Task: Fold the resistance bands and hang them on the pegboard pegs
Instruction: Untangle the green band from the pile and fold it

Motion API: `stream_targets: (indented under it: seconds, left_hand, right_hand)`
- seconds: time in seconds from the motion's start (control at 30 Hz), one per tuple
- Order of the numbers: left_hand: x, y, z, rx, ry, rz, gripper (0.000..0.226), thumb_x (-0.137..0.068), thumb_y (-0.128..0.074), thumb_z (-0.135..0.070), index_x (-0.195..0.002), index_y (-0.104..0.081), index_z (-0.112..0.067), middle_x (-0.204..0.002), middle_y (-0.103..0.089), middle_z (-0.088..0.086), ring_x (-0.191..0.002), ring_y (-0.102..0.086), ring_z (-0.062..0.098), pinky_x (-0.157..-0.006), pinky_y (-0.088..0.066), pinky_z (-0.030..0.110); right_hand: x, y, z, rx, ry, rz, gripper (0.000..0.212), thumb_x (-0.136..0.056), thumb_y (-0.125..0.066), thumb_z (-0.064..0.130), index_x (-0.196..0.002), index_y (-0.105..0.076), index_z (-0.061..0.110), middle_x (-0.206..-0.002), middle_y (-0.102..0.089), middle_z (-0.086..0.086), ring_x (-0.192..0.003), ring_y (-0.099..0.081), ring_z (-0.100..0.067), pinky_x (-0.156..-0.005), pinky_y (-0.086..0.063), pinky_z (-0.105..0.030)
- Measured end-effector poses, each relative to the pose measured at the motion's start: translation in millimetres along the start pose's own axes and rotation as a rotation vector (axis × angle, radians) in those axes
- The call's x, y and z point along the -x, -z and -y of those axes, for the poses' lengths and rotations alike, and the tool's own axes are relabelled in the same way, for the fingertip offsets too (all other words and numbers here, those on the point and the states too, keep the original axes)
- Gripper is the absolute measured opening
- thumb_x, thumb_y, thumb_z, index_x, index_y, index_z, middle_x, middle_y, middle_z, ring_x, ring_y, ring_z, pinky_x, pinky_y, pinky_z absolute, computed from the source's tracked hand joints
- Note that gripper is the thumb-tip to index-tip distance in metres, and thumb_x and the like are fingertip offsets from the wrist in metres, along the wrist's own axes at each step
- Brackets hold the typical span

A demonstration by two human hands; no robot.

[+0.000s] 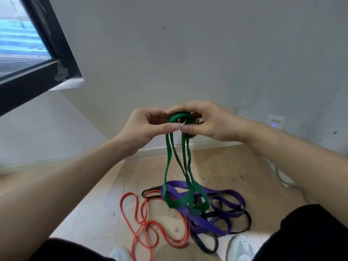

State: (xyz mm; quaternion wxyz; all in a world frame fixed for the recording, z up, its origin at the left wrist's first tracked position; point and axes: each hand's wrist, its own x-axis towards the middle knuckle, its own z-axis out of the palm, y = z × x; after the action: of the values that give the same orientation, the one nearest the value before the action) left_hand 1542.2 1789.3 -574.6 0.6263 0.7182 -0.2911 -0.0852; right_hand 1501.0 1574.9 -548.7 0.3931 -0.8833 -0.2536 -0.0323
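A green resistance band (185, 178) hangs doubled from both hands at chest height, its loops dangling down over the floor pile. My left hand (145, 127) pinches its top fold from the left. My right hand (205, 121) grips the same fold from the right, thumbs nearly touching. On the wooden floor below lie a purple band (224, 202), a black band (207, 243) tangled with it, and a thin orange-red band (143, 227) coiled to the left. No pegboard is in view.
A grey wall (188, 53) stands just ahead, with a dark-framed window (37, 53) at upper left and a small white wall device (275, 122) at right. My two pale shoes (241, 245) show at the bottom edge. A white cable (282, 178) runs along the right skirting.
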Motion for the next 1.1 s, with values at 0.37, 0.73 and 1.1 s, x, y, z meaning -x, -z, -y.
stream_targets:
  seconds: [0.37, 0.73, 1.1]
  left_hand:
    - [3, -25, 39, -0.16, 0.195, 0.189, 0.067, -0.062, -0.087, -0.049, -0.123, -0.061, -0.037, -0.123, -0.07, -0.009, -0.115, -0.066, 0.007, -0.102, -0.052, 0.031]
    - [-5, -30, 59, -0.237, 0.292, 0.193, 0.019, -0.082, -0.082, -0.013, -0.095, -0.069, -0.01, -0.088, -0.075, 0.0, -0.083, -0.073, 0.01, -0.081, -0.058, 0.027]
    - [-15, 10, 46, -0.191, 0.224, 0.023, 0.039, -0.071, -0.089, -0.008, -0.106, -0.074, -0.009, -0.093, -0.079, 0.008, -0.091, -0.075, 0.029, -0.09, -0.06, 0.042]
  right_hand:
    - [5, 23, 10, -0.267, 0.056, -0.141, 0.024, -0.092, -0.065, -0.004, -0.11, -0.067, 0.011, -0.102, -0.07, -0.011, -0.093, -0.073, -0.019, -0.081, -0.06, -0.034]
    - [11, 49, -1, -0.564, 0.024, -0.387, 0.022, -0.093, -0.059, -0.007, -0.111, -0.063, 0.004, -0.102, -0.065, -0.016, -0.096, -0.071, -0.033, -0.088, -0.06, -0.048]
    - [42, 82, -82, -0.585, -0.409, -0.196, 0.033, -0.09, -0.058, -0.013, -0.115, -0.058, 0.007, -0.118, -0.061, -0.02, -0.107, -0.069, -0.037, -0.088, -0.06, -0.041]
